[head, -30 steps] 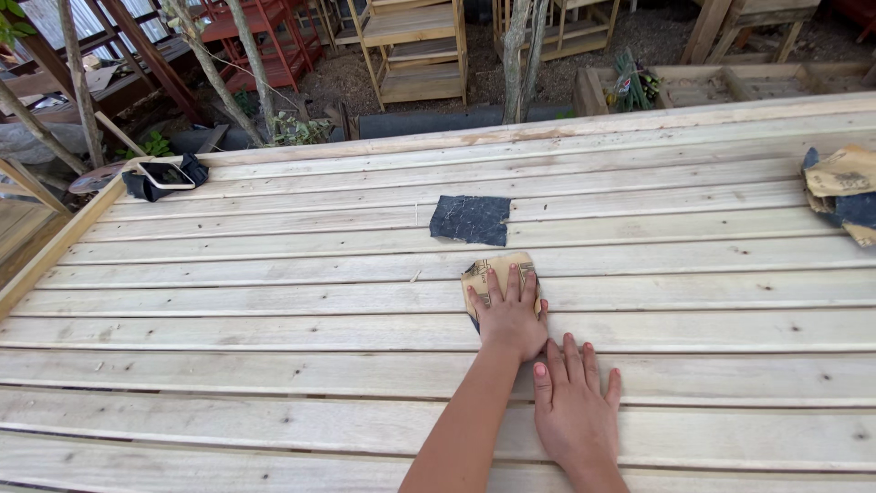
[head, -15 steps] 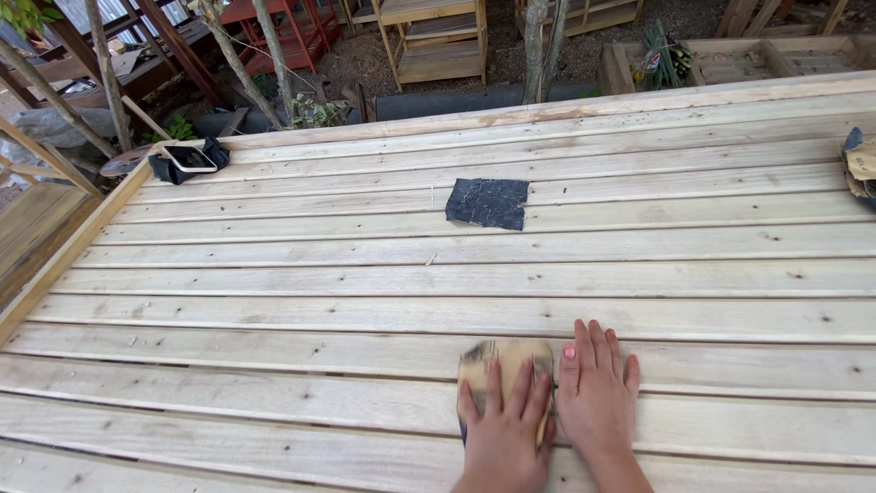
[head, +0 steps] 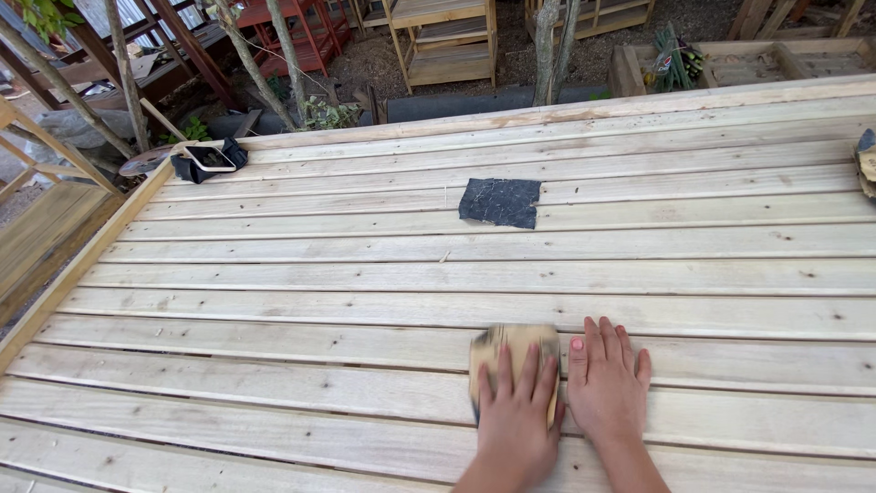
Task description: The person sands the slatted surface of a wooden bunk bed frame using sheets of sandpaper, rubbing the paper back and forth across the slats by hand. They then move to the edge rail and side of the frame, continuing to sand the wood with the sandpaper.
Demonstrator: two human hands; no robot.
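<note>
The left hand (head: 516, 415) presses flat, fingers spread, on a sandpaper sheet (head: 511, 351) lying on the plank surface (head: 319, 274). The right hand (head: 607, 383) rests flat, empty, just beside. Risk: uneven pressure could crumple the sheet or catch splinters.

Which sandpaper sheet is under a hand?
The tan sandpaper sheet under the left hand. The dark grey sandpaper sheet lies untouched farther up the wooden plank deck.

I am kneeling over a pale plank deck (head: 274, 274); a dark sandpaper sheet (head: 499, 202) is lying on it, and a black pouch (head: 209, 161) is sitting at its far-left edge.
</note>
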